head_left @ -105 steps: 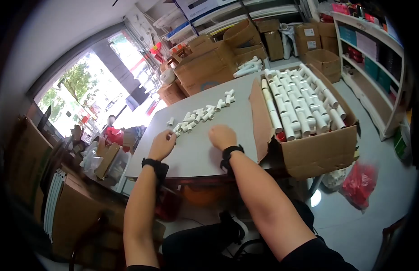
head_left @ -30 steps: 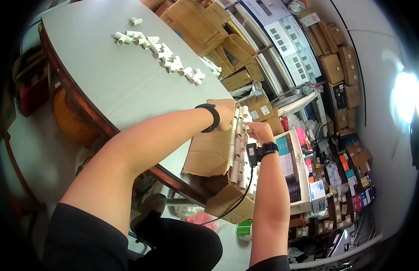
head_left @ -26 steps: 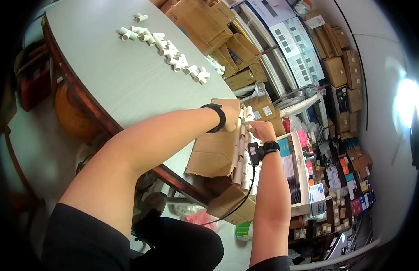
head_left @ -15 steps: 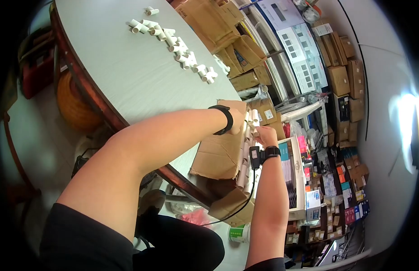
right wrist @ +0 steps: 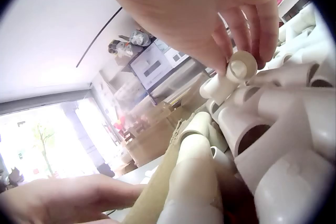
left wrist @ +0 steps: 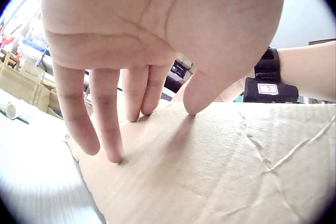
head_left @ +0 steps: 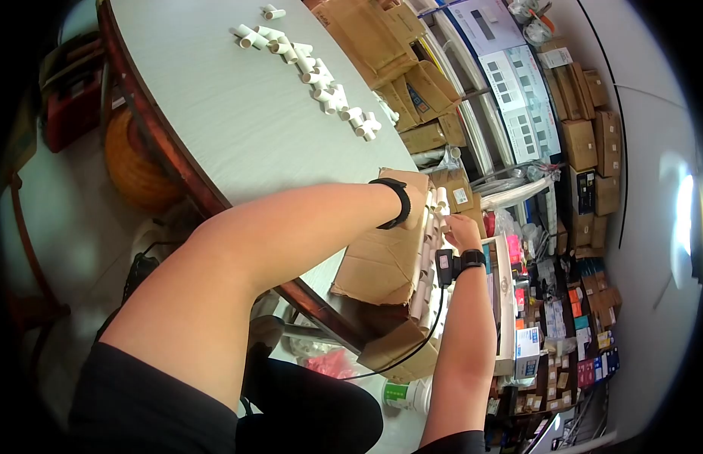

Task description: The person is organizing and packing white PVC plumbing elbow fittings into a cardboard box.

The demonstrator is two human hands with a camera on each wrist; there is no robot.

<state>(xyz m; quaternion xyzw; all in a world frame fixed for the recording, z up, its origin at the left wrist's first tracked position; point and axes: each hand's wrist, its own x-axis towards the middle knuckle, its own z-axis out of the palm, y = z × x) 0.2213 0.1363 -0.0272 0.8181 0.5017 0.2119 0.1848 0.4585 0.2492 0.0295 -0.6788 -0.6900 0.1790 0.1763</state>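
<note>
My right hand point(right wrist: 231, 19) pinches a white plastic pipe tee point(right wrist: 219, 88) between thumb and fingers, right at the top layer of fittings in the cardboard box. One round open end of the tee faces the right wrist camera. Rows of similar white pipe fittings point(right wrist: 294, 108) lie packed around it. My left hand point(left wrist: 157, 29) has its fingers extended, with fingertips resting on the box's folded-out cardboard flap point(left wrist: 226, 166). In the head view, the left hand point(head_left: 416, 208) is at the far end of that flap, across from the right hand point(head_left: 463, 231).
A loose line of white pipe fittings point(head_left: 321, 79) lies on the grey table point(head_left: 207, 98). Cardboard boxes point(head_left: 423, 94) stand beyond the table edge. A black cable point(head_left: 412, 352) hangs from the right wrist camera. A white bucket point(head_left: 408, 395) stands on the floor, and shelves with goods are at right.
Both hands have gone from above the table to the box at the right, and the head view has turned that way. Over the last second the hands stay at the box.
</note>
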